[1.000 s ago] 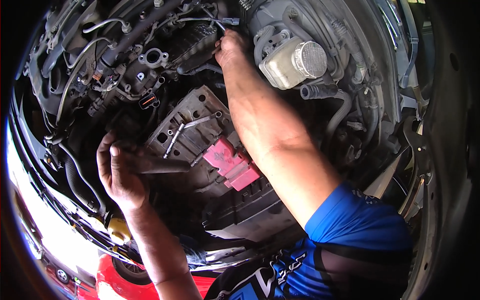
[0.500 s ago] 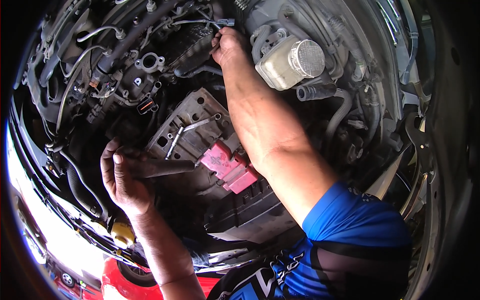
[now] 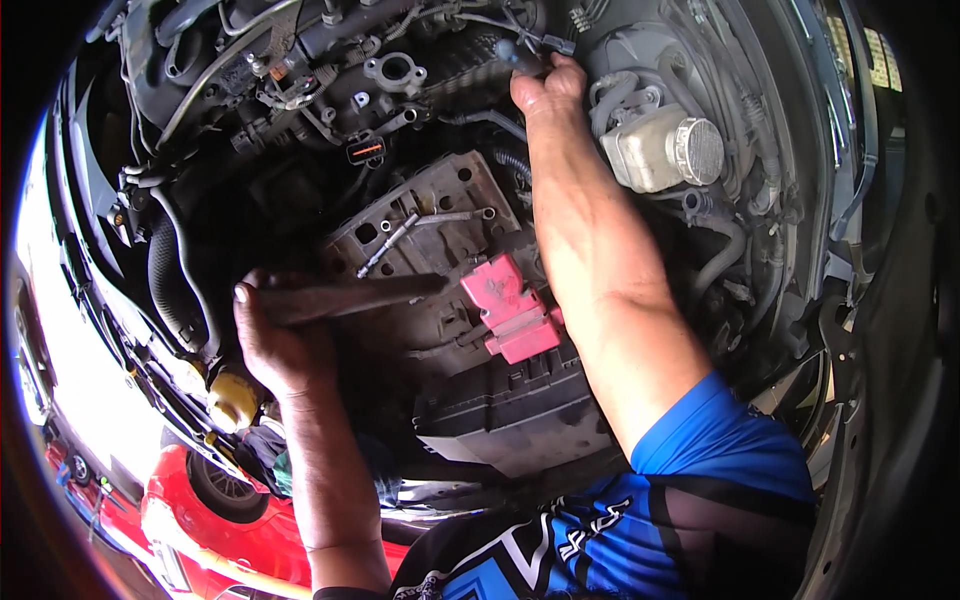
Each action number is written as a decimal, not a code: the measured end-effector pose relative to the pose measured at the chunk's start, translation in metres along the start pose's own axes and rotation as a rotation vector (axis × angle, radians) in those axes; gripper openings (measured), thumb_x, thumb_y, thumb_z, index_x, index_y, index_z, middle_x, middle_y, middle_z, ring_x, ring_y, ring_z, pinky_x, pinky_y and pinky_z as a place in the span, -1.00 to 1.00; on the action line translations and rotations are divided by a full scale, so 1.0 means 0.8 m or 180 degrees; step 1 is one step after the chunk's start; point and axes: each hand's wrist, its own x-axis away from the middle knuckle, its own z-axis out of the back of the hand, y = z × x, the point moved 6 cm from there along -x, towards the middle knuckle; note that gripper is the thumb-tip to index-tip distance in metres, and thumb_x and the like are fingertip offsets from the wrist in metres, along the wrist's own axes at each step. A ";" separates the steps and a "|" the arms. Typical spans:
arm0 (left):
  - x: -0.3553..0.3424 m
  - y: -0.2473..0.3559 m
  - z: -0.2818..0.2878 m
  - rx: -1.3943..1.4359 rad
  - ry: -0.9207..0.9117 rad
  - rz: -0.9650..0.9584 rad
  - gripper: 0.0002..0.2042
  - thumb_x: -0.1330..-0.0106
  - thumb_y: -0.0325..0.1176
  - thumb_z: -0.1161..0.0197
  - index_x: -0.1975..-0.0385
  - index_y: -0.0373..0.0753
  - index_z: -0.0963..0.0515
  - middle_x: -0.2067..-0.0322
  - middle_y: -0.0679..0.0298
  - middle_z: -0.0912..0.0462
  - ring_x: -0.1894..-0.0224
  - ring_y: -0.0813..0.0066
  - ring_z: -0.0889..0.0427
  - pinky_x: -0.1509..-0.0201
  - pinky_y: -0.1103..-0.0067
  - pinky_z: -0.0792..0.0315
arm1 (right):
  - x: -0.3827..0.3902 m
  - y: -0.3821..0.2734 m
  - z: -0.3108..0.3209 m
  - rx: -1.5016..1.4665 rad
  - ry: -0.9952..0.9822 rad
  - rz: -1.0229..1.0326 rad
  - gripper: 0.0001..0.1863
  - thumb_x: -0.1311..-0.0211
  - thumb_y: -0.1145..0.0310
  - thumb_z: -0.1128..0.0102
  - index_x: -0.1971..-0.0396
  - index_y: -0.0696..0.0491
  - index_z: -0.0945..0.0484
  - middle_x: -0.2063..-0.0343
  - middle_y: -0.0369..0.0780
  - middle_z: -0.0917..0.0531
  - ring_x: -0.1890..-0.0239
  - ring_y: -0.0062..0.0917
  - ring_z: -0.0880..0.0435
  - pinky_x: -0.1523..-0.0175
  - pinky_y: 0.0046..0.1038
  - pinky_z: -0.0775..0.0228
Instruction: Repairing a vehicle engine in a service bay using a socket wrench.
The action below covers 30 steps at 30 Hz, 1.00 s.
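Observation:
At the left, my left hand [image 3: 287, 345] is closed round one end of a dark, thick hose-like tube [image 3: 365, 295]. The tube's other end points right, toward the red plastic cover [image 3: 510, 308]. My right arm reaches far into the engine bay. There, my right hand [image 3: 550, 90] is closed, back toward me, on a dark rod-like piece with a rounded bluish end [image 3: 507, 50]; its kind is unclear. A grey connector [image 3: 558, 45] is just beyond these fingers. Between my arms, a wrench [image 3: 455, 216] and a slim metal rod-like tool [image 3: 388, 246] rest on a metal tray [image 3: 485, 183].
A whitish fluid reservoir [image 3: 640, 150] with a round cap stands right of my right forearm. A black battery [image 3: 510, 410] lies below the red cover. Hoses and engine parts crowd the far side. A yellow cap [image 3: 232, 400] and a red car [image 3: 220, 520] show at lower left.
My view has shifted, so the engine bay sits further right. The tube in my left hand is more level. The rounded bluish end now shows at my right hand.

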 end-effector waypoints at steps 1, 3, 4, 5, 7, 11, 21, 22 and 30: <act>0.003 -0.012 0.013 0.0176 0.0198 0.0121 -0.69 -0.38 -0.08 -0.17 0.11 -0.20 -0.51 0.29 0.25 -0.54 0.14 0.31 -0.52 -0.09 0.33 -0.38 | 0.005 0.004 -0.001 -0.0013 -0.0097 0.0000 -0.78 -0.30 0.43 0.18 0.24 0.09 -0.50 0.31 -0.22 -0.60 0.34 -0.45 -0.55 0.25 -0.38 -0.56; 0.005 -0.022 0.022 0.0357 0.0127 0.0135 -0.71 -0.41 -0.10 -0.14 0.13 -0.20 -0.51 0.28 0.25 -0.55 0.17 0.31 -0.53 -0.09 0.29 -0.38 | 0.000 0.003 0.008 -0.0190 0.0284 -0.0044 -0.83 -0.30 0.47 0.15 0.24 0.12 -0.45 0.24 -0.17 -0.53 0.32 -0.42 -0.55 0.34 -0.47 -0.57; 0.006 -0.021 0.018 0.0380 0.0093 0.0148 -0.71 -0.41 -0.10 -0.14 0.13 -0.20 -0.51 0.28 0.25 -0.55 0.17 0.31 -0.53 -0.09 0.29 -0.38 | -0.005 0.000 0.014 -0.0006 0.0464 0.0069 -0.84 -0.33 0.46 0.14 0.23 0.12 -0.44 0.23 -0.16 -0.52 0.31 -0.42 -0.55 0.35 -0.47 -0.56; 0.008 -0.016 0.005 0.0515 -0.0269 0.0070 -0.72 -0.39 -0.11 -0.16 0.13 -0.19 -0.51 0.28 0.25 -0.54 0.16 0.31 -0.53 -0.08 0.28 -0.39 | -0.011 -0.003 0.018 0.0175 0.0645 0.0186 -0.85 -0.35 0.44 0.14 0.21 0.12 -0.42 0.22 -0.15 -0.51 0.31 -0.42 -0.55 0.35 -0.48 -0.56; 0.010 -0.002 -0.010 0.0614 -0.0584 -0.0030 -0.73 -0.37 -0.13 -0.18 0.13 -0.18 -0.51 0.27 0.25 -0.54 0.15 0.31 -0.53 -0.07 0.27 -0.41 | -0.002 0.006 0.030 0.0933 0.0677 0.0265 -0.86 -0.42 0.36 0.09 0.20 0.09 -0.41 0.40 -0.19 -0.50 0.43 -0.44 -0.53 0.39 -0.47 -0.54; 0.009 0.053 -0.040 0.0450 -0.0655 -0.0629 -0.79 -0.41 -0.20 -0.13 0.15 -0.18 -0.51 0.26 0.25 -0.57 0.13 0.32 -0.57 -0.13 0.21 -0.41 | 0.020 0.000 0.018 0.1817 0.0612 0.0234 -0.84 -0.42 0.29 0.11 0.27 0.06 -0.39 0.48 -0.23 -0.46 0.51 -0.48 -0.46 0.48 -0.50 -0.39; -0.035 0.081 -0.174 0.0817 -0.1286 -0.0843 -0.73 -0.42 -0.17 -0.07 0.22 -0.25 -0.59 0.23 0.15 -0.67 0.04 0.18 -0.61 -0.19 0.09 -0.36 | -0.008 -0.011 0.022 0.0673 0.0333 0.0084 -0.88 -0.21 0.53 0.02 0.26 0.08 -0.44 0.36 -0.23 -0.56 0.43 -0.41 -0.60 0.40 -0.40 -0.54; -0.041 0.073 -0.188 0.1066 -0.1497 -0.0704 -0.73 -0.41 -0.17 -0.08 0.24 -0.24 -0.58 0.27 0.15 -0.66 0.10 0.17 -0.61 -0.15 0.15 -0.38 | -0.010 -0.009 0.025 0.0670 0.0344 0.0084 -0.88 -0.21 0.53 0.02 0.26 0.08 -0.44 0.36 -0.23 -0.56 0.43 -0.41 -0.60 0.40 -0.40 -0.54; -0.048 0.022 -0.270 0.0445 -0.1146 -0.0956 -0.80 -0.39 -0.22 -0.16 0.24 -0.24 -0.56 0.33 0.15 -0.63 0.20 0.22 -0.63 0.00 0.33 -0.48 | -0.008 -0.003 0.028 0.0805 0.0407 0.0118 -0.97 -0.19 0.50 -0.03 0.36 0.08 -0.41 0.41 -0.26 -0.46 0.41 -0.46 -0.52 0.35 -0.38 -0.55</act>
